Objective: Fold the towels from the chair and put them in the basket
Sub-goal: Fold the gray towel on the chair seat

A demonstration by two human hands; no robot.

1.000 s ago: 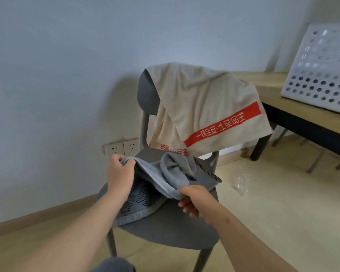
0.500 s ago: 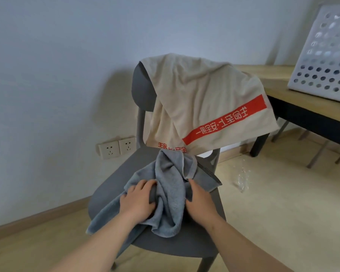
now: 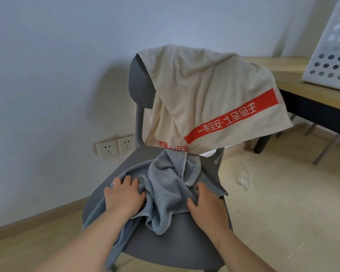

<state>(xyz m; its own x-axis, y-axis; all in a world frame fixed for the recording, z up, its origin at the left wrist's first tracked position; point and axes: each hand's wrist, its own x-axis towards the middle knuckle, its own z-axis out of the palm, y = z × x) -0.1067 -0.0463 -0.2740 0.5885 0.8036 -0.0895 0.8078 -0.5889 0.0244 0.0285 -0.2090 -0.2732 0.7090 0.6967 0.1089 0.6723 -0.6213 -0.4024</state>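
Grey towel (image 3: 165, 191) no longer lifted between the hands as one second earlier, now lying bunched on the seat of the chair (image 3: 140, 85), one end trailing over the seat's front-left edge. Left hand (image 3: 124, 197) lowered onto the towel's left part, fingers curled into a fold and gripping it. Right hand (image 3: 206, 205) lowered palm down onto the right part, fingers extended and pressing, nothing clasped. Placement of both hands nearly unchanged from half a second earlier. Beige towel (image 3: 204, 91) with red band and lettering draped over the chair back as before, lower hem meeting the grey towel's far tip.

Chair grey, standing on pale wood-look floor (image 3: 283, 213) beside a light blue-grey wall (image 3: 47, 75) with double wall socket (image 3: 116, 146) and wooden skirting board (image 3: 37, 218). Wooden-topped table (image 3: 290, 81) with dark frame to the right. White perforated basket (image 3: 330, 55) on it, cut off by the frame edge, well apart from both towels. Clear item (image 3: 246, 177) on the floor right of the chair, too blurred to identify.

Wide stretch of floor between chair and table legs. Bare seat surface nearest the viewer, below the hands.
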